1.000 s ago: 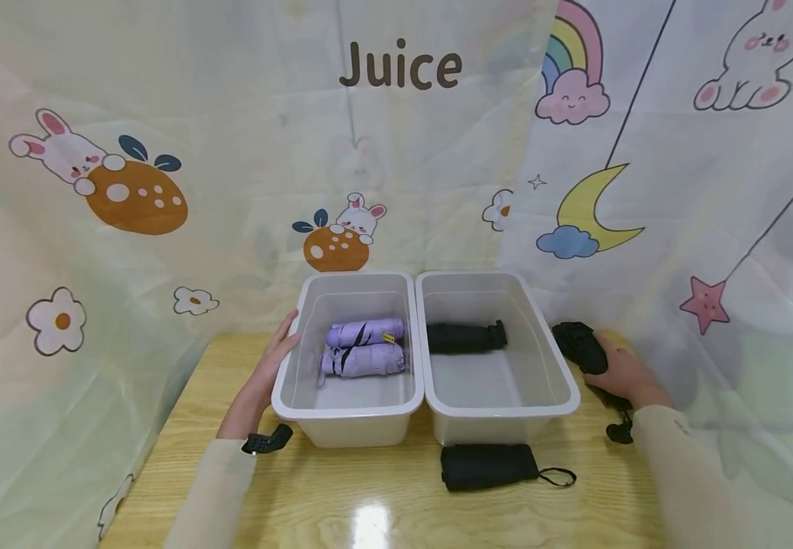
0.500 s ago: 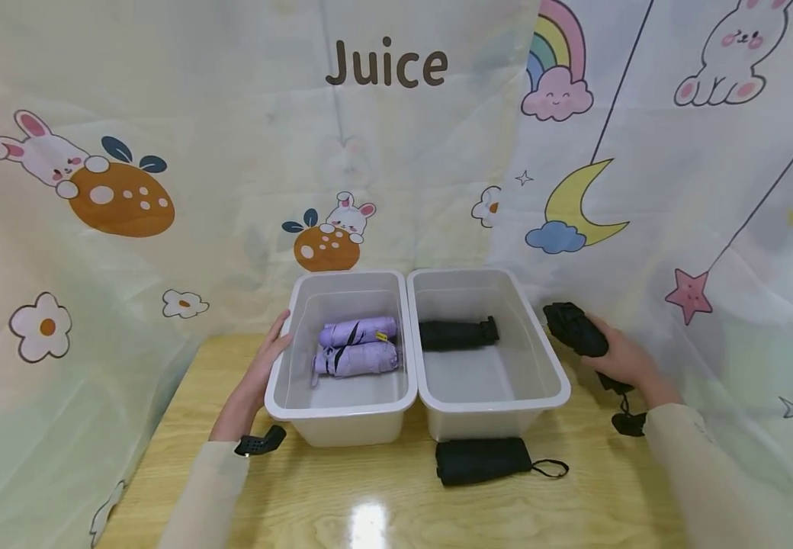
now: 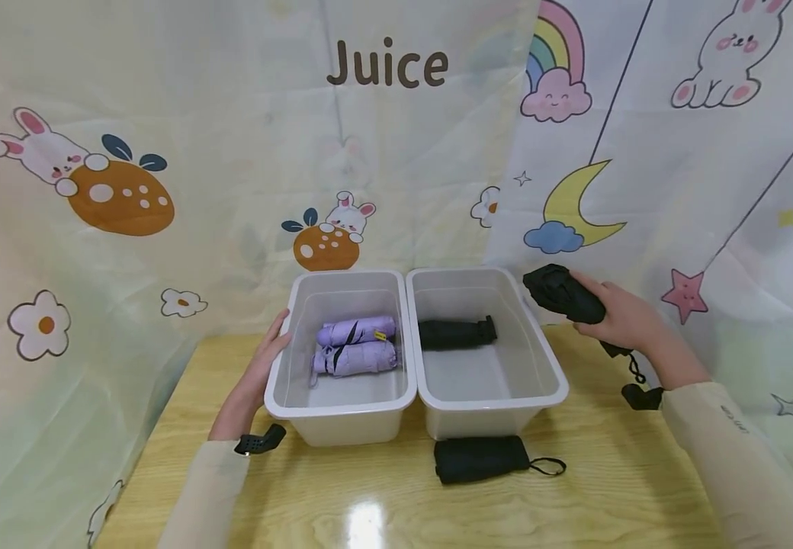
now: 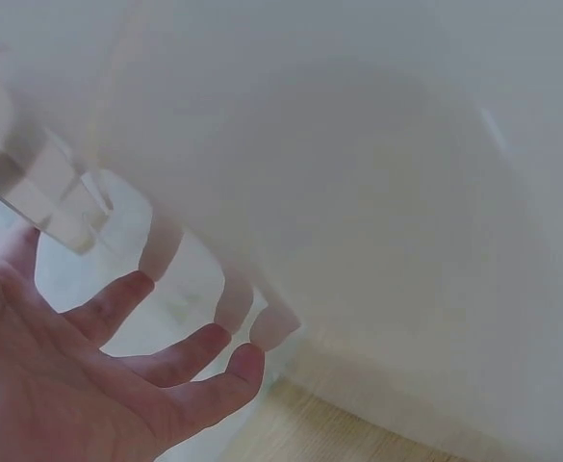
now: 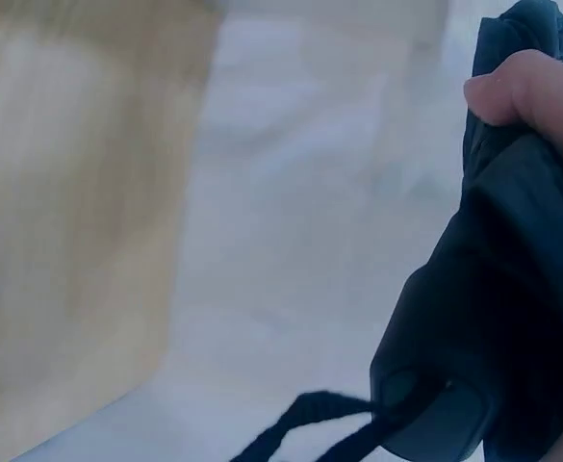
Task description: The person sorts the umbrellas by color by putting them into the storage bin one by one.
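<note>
My right hand [image 3: 633, 324] grips a black folded umbrella [image 3: 561, 293] above the table, just right of the right bin [image 3: 499, 418]. In the right wrist view, its end with the wrist strap [image 5: 310, 409] points toward the camera. My left hand [image 3: 257, 374] rests against the outer left side of the left bin [image 3: 348, 428]; in the left wrist view its extended fingers [image 4: 190, 356] touch the bin's wall. Two purple folded umbrellas [image 3: 357, 358] lie side by side in the left bin. One black folded umbrella [image 3: 458, 334] lies in the right bin.
Another black folded umbrella [image 3: 481, 459] with a loop strap lies on the wooden table [image 3: 300, 496], in front of the right bin. The white bins stand side by side. A printed cloth [image 3: 232, 175] hangs behind and along the sides.
My right hand has lifted the black umbrella off the table, up beside the right bin's rim. My left hand stays at the left bin. The view has shifted slightly.
</note>
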### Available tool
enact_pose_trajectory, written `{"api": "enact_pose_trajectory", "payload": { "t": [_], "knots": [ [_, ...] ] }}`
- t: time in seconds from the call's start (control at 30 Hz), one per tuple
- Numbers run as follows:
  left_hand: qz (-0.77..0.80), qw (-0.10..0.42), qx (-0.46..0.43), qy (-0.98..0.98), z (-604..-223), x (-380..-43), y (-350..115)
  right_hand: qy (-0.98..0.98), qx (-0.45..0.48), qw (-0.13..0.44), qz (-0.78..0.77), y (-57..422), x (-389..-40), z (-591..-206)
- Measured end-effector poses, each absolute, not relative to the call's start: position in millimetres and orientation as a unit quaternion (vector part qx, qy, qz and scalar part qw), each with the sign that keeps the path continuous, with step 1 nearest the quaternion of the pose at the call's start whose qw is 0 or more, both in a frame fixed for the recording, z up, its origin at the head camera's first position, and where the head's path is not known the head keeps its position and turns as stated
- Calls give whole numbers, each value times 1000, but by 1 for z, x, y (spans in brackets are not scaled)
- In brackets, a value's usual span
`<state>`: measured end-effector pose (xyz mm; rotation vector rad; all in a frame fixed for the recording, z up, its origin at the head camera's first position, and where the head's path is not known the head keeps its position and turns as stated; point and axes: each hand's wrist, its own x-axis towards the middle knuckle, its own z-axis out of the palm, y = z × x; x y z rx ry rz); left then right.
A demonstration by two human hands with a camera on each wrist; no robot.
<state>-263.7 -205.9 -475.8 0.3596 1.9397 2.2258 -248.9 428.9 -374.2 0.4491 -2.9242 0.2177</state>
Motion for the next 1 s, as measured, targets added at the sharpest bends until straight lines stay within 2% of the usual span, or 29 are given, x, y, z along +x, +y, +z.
{"api": "enact_pose_trajectory", "payload": {
  "t": [0.23,0.37,0.63,1.0],
  "knots": [
    [745,78,132,649,-474,-265,-200,-950,247,175,80,390,-260,-354],
    [745,73,128,650,-474,-267,-201,-936,284,193,78,364,-269,-347],
    [744,74,123,652,-477,-263,-204,-927,333,134,107,323,-279,-355],
    [749,80,125,646,-474,-263,-207,-926,352,51,124,288,-295,-367]
  ]
}}
